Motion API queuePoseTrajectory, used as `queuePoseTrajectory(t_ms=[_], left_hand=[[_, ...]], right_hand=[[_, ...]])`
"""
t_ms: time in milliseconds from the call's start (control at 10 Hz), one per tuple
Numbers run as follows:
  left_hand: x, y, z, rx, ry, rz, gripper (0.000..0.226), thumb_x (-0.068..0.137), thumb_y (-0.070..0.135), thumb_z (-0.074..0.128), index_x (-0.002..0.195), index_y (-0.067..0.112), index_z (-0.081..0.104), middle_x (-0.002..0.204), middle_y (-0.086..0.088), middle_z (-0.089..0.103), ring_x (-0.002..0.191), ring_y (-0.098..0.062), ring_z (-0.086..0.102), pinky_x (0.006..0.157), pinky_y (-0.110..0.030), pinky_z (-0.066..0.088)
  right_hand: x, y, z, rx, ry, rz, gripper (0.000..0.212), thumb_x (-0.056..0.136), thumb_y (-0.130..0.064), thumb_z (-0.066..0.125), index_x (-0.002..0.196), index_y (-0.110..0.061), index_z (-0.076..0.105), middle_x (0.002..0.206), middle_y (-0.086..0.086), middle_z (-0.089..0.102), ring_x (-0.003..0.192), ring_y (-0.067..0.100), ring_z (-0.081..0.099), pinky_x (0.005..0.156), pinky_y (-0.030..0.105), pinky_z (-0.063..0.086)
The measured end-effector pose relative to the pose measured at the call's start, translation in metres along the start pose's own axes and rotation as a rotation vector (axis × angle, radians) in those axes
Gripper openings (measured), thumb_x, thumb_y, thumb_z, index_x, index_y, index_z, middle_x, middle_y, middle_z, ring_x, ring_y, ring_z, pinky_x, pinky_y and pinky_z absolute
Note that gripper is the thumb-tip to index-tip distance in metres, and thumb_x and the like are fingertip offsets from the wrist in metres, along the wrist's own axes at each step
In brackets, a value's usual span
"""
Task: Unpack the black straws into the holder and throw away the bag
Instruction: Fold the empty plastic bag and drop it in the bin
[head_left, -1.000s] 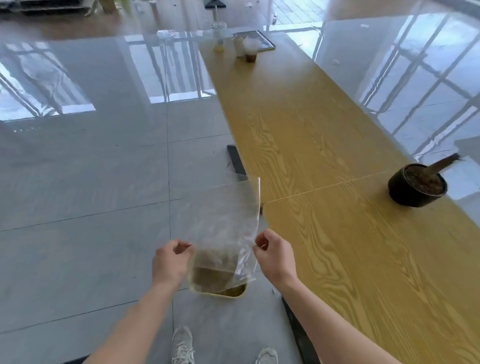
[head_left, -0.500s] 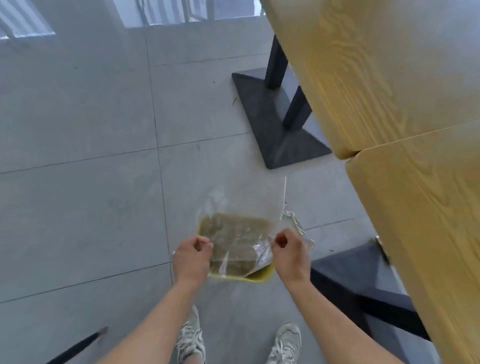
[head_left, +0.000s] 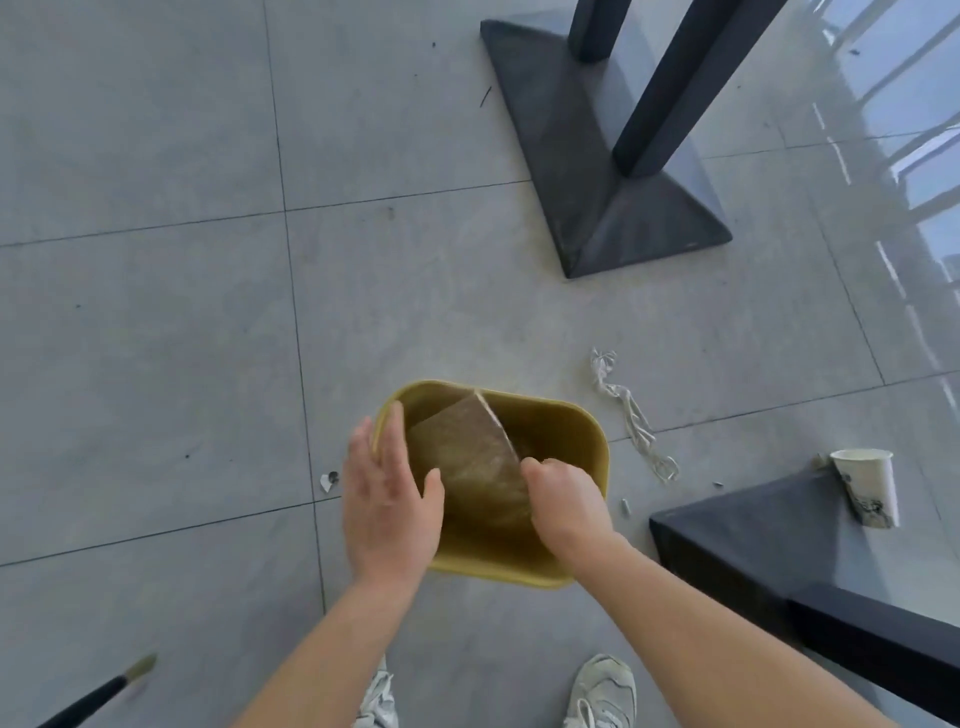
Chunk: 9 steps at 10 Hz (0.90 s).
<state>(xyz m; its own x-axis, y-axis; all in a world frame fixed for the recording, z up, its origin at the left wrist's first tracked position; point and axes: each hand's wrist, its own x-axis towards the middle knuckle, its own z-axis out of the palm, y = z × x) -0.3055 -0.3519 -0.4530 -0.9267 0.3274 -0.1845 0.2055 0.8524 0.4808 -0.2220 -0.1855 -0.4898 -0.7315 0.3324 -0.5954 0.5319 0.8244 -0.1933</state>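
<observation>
Bag (head_left: 470, 457) inside bin (head_left: 582, 431) rim

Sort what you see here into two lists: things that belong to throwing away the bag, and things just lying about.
Belongs to the job: bag, yellow bin, left hand, right hand.

Just lying about: paper cup, string, table base, scrap.

**Bag in the bin, between two hands**

The bag (head_left: 467, 457) sat inside the bin (head_left: 561, 421) on the floor (head_left: 156, 312), between the left hand (head_left: 387, 499) and right hand (head_left: 563, 506). A string (head_left: 631, 415) and a cup (head_left: 867, 486) lay to the right; table bases (head_left: 587, 171) stood behind.
</observation>
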Motion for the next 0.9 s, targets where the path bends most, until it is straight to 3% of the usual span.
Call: queuePoseTrajectory(t_ms=[100, 200, 300, 400, 500, 600, 700, 800, 900], left_hand=[[0.002, 0.000, 0.016, 0.166, -0.087, 0.190, 0.068, 0.080, 0.017, 0.076, 0.143, 0.018, 0.052, 0.148, -0.019, 0.048, 0.134, -0.038, 0.048, 0.101, -0.050, 0.049], [0.008, -0.002, 0.038, 0.380, -0.366, 0.311, 0.059, 0.092, 0.033, 0.058, 0.149, 0.030, 0.040, 0.157, -0.010, 0.039, 0.144, -0.032, 0.036, 0.108, -0.047, 0.041], [0.019, -0.010, 0.057, 0.502, -0.508, 0.298, 0.054, 0.096, 0.036, 0.046, 0.149, 0.031, 0.034, 0.158, -0.009, 0.033, 0.144, -0.034, 0.031, 0.108, -0.050, 0.038], [0.029, -0.019, 0.072, 0.600, -0.617, 0.254, 0.057, 0.095, 0.037, 0.047, 0.150, 0.027, 0.034, 0.159, -0.012, 0.030, 0.145, -0.038, 0.027, 0.108, -0.052, 0.037], [0.035, -0.019, 0.081, 0.636, -0.702, 0.228, 0.058, 0.094, 0.037, 0.050, 0.149, 0.023, 0.037, 0.160, -0.013, 0.028, 0.143, -0.041, 0.027, 0.108, -0.053, 0.037], [0.034, -0.009, 0.078, 0.609, -0.714, 0.226, 0.055, 0.095, 0.038, 0.051, 0.146, 0.023, 0.040, 0.155, -0.013, 0.034, 0.141, -0.040, 0.032, 0.108, -0.053, 0.038], [0.023, 0.002, 0.060, 0.565, -0.679, 0.231, 0.052, 0.097, 0.038, 0.047, 0.146, 0.024, 0.038, 0.155, -0.013, 0.035, 0.143, -0.038, 0.030, 0.112, -0.053, 0.036], [0.011, 0.009, 0.029, 0.512, -0.649, 0.203, 0.059, 0.099, 0.036, 0.043, 0.154, 0.025, 0.025, 0.165, -0.012, 0.024, 0.152, -0.037, 0.019, 0.119, -0.052, 0.028], [-0.004, 0.019, -0.015, 0.469, -0.609, 0.152, 0.064, 0.100, 0.037, 0.042, 0.158, 0.029, 0.017, 0.169, -0.009, 0.014, 0.155, -0.034, 0.010, 0.123, -0.051, 0.020]], right_hand=[[0.020, 0.001, 0.005, -0.128, -0.043, -0.086, 0.021, 0.085, 0.000, 0.065, 0.100, -0.015, 0.062, 0.089, 0.006, 0.063, 0.083, 0.027, 0.063, 0.071, 0.035, 0.055], [0.039, -0.001, 0.011, -0.198, -0.128, -0.087, 0.018, 0.089, -0.003, 0.063, 0.103, -0.014, 0.068, 0.093, 0.007, 0.069, 0.086, 0.028, 0.067, 0.067, 0.034, 0.048], [0.056, -0.003, 0.022, -0.193, -0.209, -0.024, 0.020, 0.092, -0.003, 0.060, 0.108, -0.011, 0.070, 0.087, 0.007, 0.065, 0.081, 0.028, 0.064, 0.067, 0.035, 0.047], [0.071, -0.001, 0.035, -0.196, -0.243, 0.027, 0.024, 0.093, -0.001, 0.057, 0.113, -0.011, 0.068, 0.087, 0.006, 0.061, 0.082, 0.027, 0.064, 0.068, 0.035, 0.049], [0.075, 0.001, 0.038, -0.138, -0.244, 0.086, 0.041, 0.090, -0.001, 0.064, 0.129, -0.009, 0.058, 0.095, 0.008, 0.063, 0.087, 0.029, 0.068, 0.075, 0.040, 0.060], [0.062, 0.005, 0.034, -0.096, -0.138, 0.039, 0.063, 0.086, -0.007, 0.071, 0.143, -0.013, 0.044, 0.122, 0.011, 0.060, 0.100, 0.031, 0.065, 0.084, 0.043, 0.060], [0.033, 0.003, 0.017, -0.001, -0.015, 0.028, 0.036, 0.094, -0.016, 0.064, 0.129, -0.021, 0.057, 0.116, 0.003, 0.065, 0.099, 0.024, 0.066, 0.089, 0.038, 0.058], [0.004, -0.001, -0.006, 0.105, 0.033, 0.108, 0.012, 0.098, -0.018, 0.057, 0.106, -0.026, 0.060, 0.098, -0.003, 0.064, 0.086, 0.016, 0.062, 0.083, 0.035, 0.059], [-0.030, -0.011, -0.033, 0.180, 0.064, 0.144, 0.014, 0.100, -0.017, 0.051, 0.106, -0.025, 0.060, 0.092, -0.005, 0.059, 0.082, 0.014, 0.058, 0.077, 0.031, 0.056]])
